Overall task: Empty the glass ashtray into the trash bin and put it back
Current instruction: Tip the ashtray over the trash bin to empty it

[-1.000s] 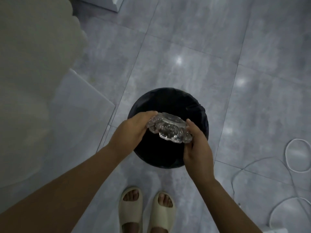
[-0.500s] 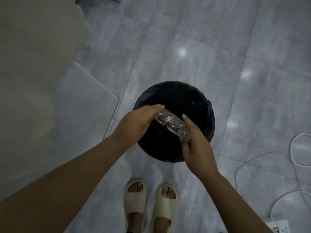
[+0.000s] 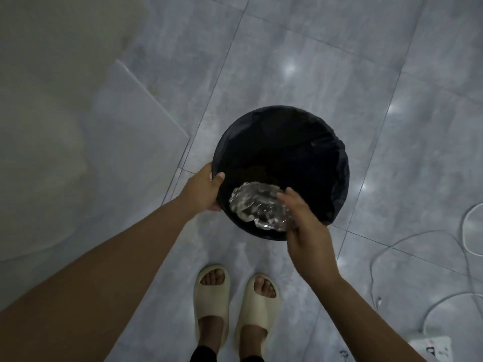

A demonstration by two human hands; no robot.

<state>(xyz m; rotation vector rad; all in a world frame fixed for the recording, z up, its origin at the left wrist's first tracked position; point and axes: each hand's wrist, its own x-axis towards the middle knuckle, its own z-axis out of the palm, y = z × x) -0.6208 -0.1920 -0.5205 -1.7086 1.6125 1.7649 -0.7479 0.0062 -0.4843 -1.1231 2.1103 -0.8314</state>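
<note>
The glass ashtray (image 3: 260,206) is clear and thick, with a lumpy scalloped edge that catches pale glints; it is motion-blurred, so its finer pattern cannot be read. It is tipped over the mouth of the trash bin (image 3: 326,142), a round bin lined with a black bag, and sits over the bin's 6 o'clock sector, above the dark interior. Something brownish shows faintly inside the bin near its centre, too dim to identify. The bin stands on a floor of large grey tiles (image 3: 300,61) with bright light reflections. At the bin's 9 o'clock lies a pale blurred surface (image 3: 39,126) that fills the left of the view, with a lighter slab (image 3: 136,121) angled beside it. At 3 to 4 o'clock from the bin, white cables (image 3: 376,254) loop over the tiles, and a white power strip (image 3: 433,350) lies at the lower right corner. At 6 o'clock from the bin, 2 feet in cream slide sandals (image 3: 213,299) stand near its base. The right hand (image 3: 305,231) grips the ashtray at the ashtray's 3 to 4 o'clock edge, fingers curled over the rim and covering that side of the glass. The left hand (image 3: 202,189) is clear of the ashtray, closed on the bin's rim at the bin's 8 o'clock, thumb hooked inside and fingers outside. Both forearms are bare.
</note>
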